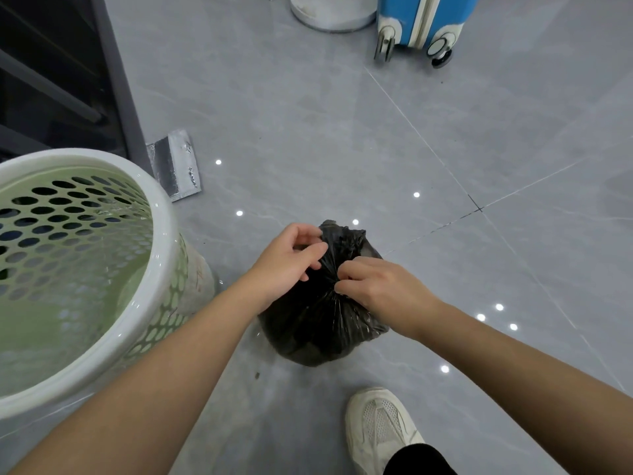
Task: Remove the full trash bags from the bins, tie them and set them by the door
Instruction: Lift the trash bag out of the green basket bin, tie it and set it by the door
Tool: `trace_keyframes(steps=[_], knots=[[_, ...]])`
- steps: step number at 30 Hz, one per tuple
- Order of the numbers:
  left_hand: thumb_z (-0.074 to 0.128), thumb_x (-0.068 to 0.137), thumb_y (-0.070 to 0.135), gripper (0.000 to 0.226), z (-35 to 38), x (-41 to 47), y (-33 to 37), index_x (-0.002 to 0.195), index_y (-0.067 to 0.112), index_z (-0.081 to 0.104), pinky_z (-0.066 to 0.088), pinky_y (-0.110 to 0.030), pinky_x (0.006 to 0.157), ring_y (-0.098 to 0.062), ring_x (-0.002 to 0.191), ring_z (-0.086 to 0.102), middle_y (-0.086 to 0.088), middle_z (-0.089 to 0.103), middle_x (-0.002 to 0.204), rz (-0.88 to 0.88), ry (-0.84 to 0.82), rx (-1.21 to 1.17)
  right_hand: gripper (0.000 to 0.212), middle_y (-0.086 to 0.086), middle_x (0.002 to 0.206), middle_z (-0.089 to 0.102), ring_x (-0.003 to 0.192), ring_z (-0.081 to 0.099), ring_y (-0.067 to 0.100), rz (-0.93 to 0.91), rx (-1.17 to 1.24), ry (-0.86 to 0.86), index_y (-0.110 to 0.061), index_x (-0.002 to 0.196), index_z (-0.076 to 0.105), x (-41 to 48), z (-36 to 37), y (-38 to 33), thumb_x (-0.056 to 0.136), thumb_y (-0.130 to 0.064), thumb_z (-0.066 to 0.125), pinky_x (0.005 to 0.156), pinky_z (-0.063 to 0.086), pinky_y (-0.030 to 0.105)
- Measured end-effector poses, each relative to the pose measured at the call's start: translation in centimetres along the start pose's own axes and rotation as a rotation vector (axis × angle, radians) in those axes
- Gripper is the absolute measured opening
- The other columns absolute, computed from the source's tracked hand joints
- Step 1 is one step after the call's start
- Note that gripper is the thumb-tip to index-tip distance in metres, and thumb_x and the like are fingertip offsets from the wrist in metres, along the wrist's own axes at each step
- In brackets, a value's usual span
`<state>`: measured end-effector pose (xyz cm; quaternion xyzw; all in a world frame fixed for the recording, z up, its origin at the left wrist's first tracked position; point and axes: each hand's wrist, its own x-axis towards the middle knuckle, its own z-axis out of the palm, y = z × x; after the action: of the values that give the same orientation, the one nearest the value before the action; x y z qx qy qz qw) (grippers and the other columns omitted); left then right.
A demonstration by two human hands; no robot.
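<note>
Black bag (318, 323) sits on the grey floor (308, 132), right of the green bin (150, 286). My left hand (284, 265) and right hand (383, 289) both pinch its gathered neck, fingers curled.

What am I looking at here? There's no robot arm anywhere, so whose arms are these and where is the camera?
There is no machine: these are a person's bare arms, filmed by one wide-angle camera worn on the head, looking forward and down. The left hand and right hand both pinch the gathered neck of a black trash bag, which rests on the grey tiled floor; each grip is on the twisted plastic, as if tying it. At the picture's left stands a white-rimmed perforated bin, with no bag visible inside. The person's white shoe is near the bottom edge. Farther off are a silver pouch and a blue suitcase.
</note>
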<state>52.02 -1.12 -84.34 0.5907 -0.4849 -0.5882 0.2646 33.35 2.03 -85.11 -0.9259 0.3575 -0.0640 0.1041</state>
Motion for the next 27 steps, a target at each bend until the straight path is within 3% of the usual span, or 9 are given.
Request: trace_keyframes(steps=[4, 8, 12, 17, 20, 23, 27], knots=[[0.05, 0.096, 0.03, 0.03, 0.1, 0.6, 0.7, 0.124, 0.021, 0.048, 0.048, -0.029, 0.062, -0.014, 0.079, 0.065, 0.002, 0.059, 0.107, -0.047, -0.127, -0.023, 0.031, 0.002, 0.083, 0.06, 0.072, 0.053, 0.02, -0.064, 0.001, -0.026, -0.012, 0.082, 0.067, 0.2, -0.1, 0.0, 0.08, -0.007, 0.036, 0.069, 0.034, 0.022], [0.049, 0.094, 0.043, 0.041, 0.4, 1.2, 0.4, 0.129, 0.023, 0.044, 0.049, -0.029, 0.063, -0.012, 0.079, 0.064, 0.0, 0.055, 0.114, -0.152, -0.259, -0.002, 0.033, 0.001, 0.08, 0.059, 0.071, 0.053, 0.019, -0.104, -0.03, -0.066, -0.012, 0.08, 0.067, 0.2, 0.1, 0.2, 0.077, -0.007, 0.035, 0.064, 0.038, 0.023], [0.053, 0.094, 0.031, 0.032, 1.0, 1.7, -0.3, 0.125, 0.022, 0.05, 0.045, -0.028, 0.062, -0.009, 0.068, 0.056, 0.004, 0.058, 0.09, -0.12, -0.288, 0.039, 0.03, 0.002, 0.082, 0.059, 0.073, 0.053, 0.02, -0.134, -0.001, -0.102, -0.012, 0.078, 0.066, 0.4, 0.3, 0.0, 0.076, -0.007, 0.036, 0.068, 0.04, 0.023], [0.052, 0.096, 0.017, 0.019, 1.0, 2.3, -1.7, 0.106, 0.024, 0.066, 0.038, -0.021, 0.054, -0.008, 0.055, 0.042, 0.006, 0.053, 0.066, -0.099, -0.309, -0.005, 0.033, 0.003, 0.084, 0.062, 0.079, 0.057, 0.021, -0.164, 0.007, -0.082, -0.011, 0.079, 0.067, 0.7, 0.3, 0.4, 0.078, -0.008, 0.034, 0.077, 0.038, 0.024], [0.051, 0.096, 0.01, 0.019, 1.2, 2.5, -2.3, 0.094, 0.014, 0.069, 0.04, -0.021, 0.051, -0.01, 0.054, 0.043, 0.004, 0.057, 0.064, -0.1, -0.248, -0.102, 0.022, 0.004, 0.085, 0.061, 0.078, 0.058, 0.023, -0.136, 0.04, -0.073, -0.009, 0.083, 0.067, 0.9, 0.4, 0.8, 0.079, -0.003, 0.046, 0.07, 0.048, 0.028], [0.048, 0.096, 0.002, 0.024, 1.4, 2.3, -2.7, 0.088, 0.013, 0.068, 0.042, -0.022, 0.051, -0.01, 0.052, 0.047, -0.003, 0.057, 0.069, -0.122, -0.16, -0.225, 0.014, 0.005, 0.09, 0.063, 0.08, 0.059, 0.023, -0.078, 0.158, -0.029, -0.009, 0.09, 0.069, 0.7, 0.5, 1.1, 0.084, -0.007, 0.056, 0.066, 0.05, 0.03], [0.038, 0.095, -0.007, 0.037, 1.5, 1.8, -3.2, 0.083, 0.011, 0.068, 0.046, -0.023, 0.055, -0.013, 0.057, 0.051, -0.009, 0.06, 0.075, -0.112, -0.131, -0.281, 0.016, 0.0, 0.096, 0.065, 0.086, 0.059, 0.009, 0.092, 0.471, 0.105, -0.012, 0.093, 0.072, 0.5, 1.1, 1.1, 0.09, -0.015, 0.056, 0.077, 0.044, 0.012]])
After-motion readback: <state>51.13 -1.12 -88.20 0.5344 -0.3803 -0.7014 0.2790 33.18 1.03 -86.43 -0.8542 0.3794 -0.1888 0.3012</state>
